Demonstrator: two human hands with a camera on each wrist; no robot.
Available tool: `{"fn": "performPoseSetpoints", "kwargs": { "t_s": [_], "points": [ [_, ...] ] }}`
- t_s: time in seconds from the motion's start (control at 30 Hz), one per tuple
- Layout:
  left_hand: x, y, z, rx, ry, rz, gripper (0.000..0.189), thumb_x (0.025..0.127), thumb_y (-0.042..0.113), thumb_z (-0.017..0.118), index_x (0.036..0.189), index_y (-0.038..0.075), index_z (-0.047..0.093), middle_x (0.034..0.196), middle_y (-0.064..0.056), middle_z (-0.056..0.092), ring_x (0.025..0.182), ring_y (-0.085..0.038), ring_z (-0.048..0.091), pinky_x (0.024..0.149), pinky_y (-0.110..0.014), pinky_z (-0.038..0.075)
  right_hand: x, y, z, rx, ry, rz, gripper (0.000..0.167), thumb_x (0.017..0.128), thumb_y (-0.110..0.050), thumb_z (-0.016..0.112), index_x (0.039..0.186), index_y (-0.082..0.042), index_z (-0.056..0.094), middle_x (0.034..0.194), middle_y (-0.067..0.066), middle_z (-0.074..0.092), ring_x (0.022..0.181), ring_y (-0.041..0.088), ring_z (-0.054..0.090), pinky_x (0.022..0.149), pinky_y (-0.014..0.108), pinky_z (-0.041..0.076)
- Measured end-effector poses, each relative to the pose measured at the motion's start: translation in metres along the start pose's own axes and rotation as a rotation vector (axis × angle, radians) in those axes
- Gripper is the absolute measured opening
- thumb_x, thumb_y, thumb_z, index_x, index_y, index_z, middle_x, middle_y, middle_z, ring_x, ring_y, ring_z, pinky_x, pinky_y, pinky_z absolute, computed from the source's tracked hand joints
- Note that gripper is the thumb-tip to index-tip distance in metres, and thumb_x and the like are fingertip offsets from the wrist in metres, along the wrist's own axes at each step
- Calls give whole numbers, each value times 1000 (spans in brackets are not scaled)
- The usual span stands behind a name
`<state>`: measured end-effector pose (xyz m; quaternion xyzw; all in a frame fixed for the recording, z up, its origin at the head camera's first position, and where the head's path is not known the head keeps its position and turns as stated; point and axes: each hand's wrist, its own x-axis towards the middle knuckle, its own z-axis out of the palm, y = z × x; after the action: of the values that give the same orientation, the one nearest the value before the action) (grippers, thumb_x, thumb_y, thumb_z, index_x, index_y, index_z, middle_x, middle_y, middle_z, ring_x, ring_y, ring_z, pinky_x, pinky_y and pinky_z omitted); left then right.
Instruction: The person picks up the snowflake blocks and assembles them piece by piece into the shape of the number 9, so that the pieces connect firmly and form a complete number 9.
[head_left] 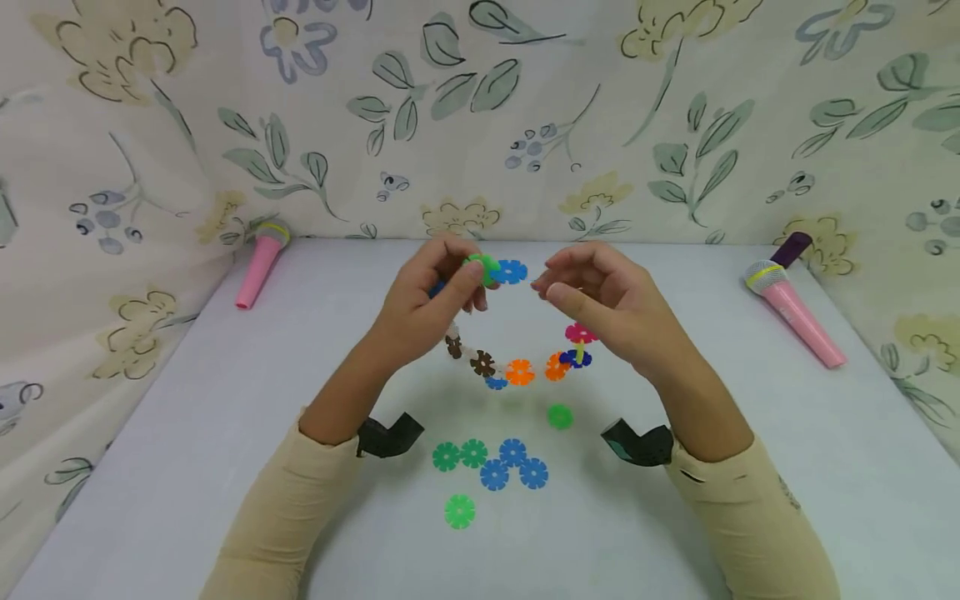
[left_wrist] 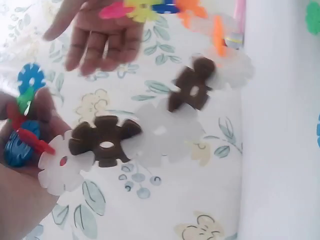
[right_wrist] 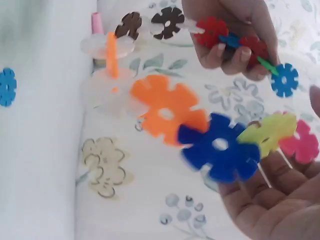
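Observation:
A curved chain of slotted snowflake discs hangs between the hands. My left hand (head_left: 431,304) grips one end, with a light green disc (head_left: 486,268) at its fingertips and a blue disc (head_left: 512,272) sticking out beyond. Red discs (right_wrist: 211,32) lie against its fingers. From there the chain runs through brown (left_wrist: 106,142), clear (left_wrist: 162,135) and orange discs (head_left: 520,372) to a dark blue disc (right_wrist: 219,147), a yellow disc (right_wrist: 270,134) and a pink disc (right_wrist: 301,141). My right hand (head_left: 615,308) has its fingers extended beside that pink end, thumb apart, facing the blue disc.
On the white table (head_left: 225,467) lie joined green discs (head_left: 459,455), a cluster of blue discs (head_left: 513,452) and loose light green discs (head_left: 460,512). Pink toy microphones lie at left (head_left: 261,267) and right (head_left: 798,317). Floral cloth (head_left: 450,150) hangs behind.

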<state>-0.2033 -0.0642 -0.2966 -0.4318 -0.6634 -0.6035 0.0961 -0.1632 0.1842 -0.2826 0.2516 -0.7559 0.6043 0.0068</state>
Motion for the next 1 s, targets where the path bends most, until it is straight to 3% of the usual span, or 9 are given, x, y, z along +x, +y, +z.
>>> {"fn": "performPoseSetpoints", "kwargs": {
  "t_s": [0.07, 0.13, 0.27, 0.37, 0.47, 0.57, 0.73, 1.0],
  "points": [
    [0, 2, -4, -68, 94, -10, 12, 102, 1, 45, 111, -4, 51, 93, -18, 62, 70, -23, 59, 62, -28, 51, -2, -1, -4, -140, -31, 14, 38, 96, -8, 66, 131, -2, 51, 123, 10, 61, 114, 28, 59, 94, 33, 50],
    [0, 4, -7, -133, 175, -36, 12, 103, 4, 46, 113, -1, 51, 94, -17, 63, 68, -22, 59, 60, -26, 52, -2, 0, -7, -250, -62, 10, 39, 95, -7, 67, 130, -3, 50, 124, 7, 59, 113, 23, 60, 94, 31, 50],
    [0, 6, -10, -219, 262, -109, 13, 105, 8, 46, 116, 8, 53, 95, -12, 64, 64, -19, 59, 57, -24, 52, 0, 3, -3, -336, -4, -109, 37, 96, 0, 63, 129, 1, 47, 113, 8, 63, 98, 20, 66, 87, 28, 53],
    [0, 7, -8, -244, 238, -155, 15, 106, 10, 45, 119, 6, 52, 92, -11, 60, 61, -20, 55, 54, -24, 48, 1, 4, 5, -375, 116, -221, 42, 95, 3, 63, 134, 1, 47, 106, 9, 66, 88, 17, 68, 80, 23, 54],
    [0, 8, -4, -231, 182, -194, 18, 105, 10, 47, 121, 3, 51, 87, -13, 53, 58, -21, 51, 51, -24, 44, 1, 4, 11, -424, 187, -286, 49, 94, 2, 64, 140, -3, 47, 109, 10, 66, 84, 15, 68, 76, 20, 54],
    [-1, 9, -1, -194, 154, -226, 24, 102, 8, 52, 125, 1, 53, 86, -15, 49, 59, -22, 49, 51, -25, 41, 1, 3, 14, -451, 202, -320, 54, 93, 1, 66, 143, -7, 48, 115, 12, 65, 83, 15, 70, 75, 20, 55],
    [-1, 11, 2, -133, 145, -278, 32, 99, 9, 60, 130, 4, 58, 93, -14, 54, 65, -24, 51, 57, -24, 47, 2, 4, 17, -468, 201, -368, 57, 92, 3, 67, 145, -9, 50, 118, 12, 65, 82, 17, 71, 76, 20, 55],
    [-1, 10, 5, -59, 106, -267, 31, 98, 10, 64, 129, 5, 65, 81, -11, 57, 66, -29, 55, 59, -28, 50, 2, 6, 21, -558, 238, -405, 56, 91, -1, 72, 143, -6, 53, 114, 12, 70, 78, 11, 71, 66, 19, 54]
  ]
}}
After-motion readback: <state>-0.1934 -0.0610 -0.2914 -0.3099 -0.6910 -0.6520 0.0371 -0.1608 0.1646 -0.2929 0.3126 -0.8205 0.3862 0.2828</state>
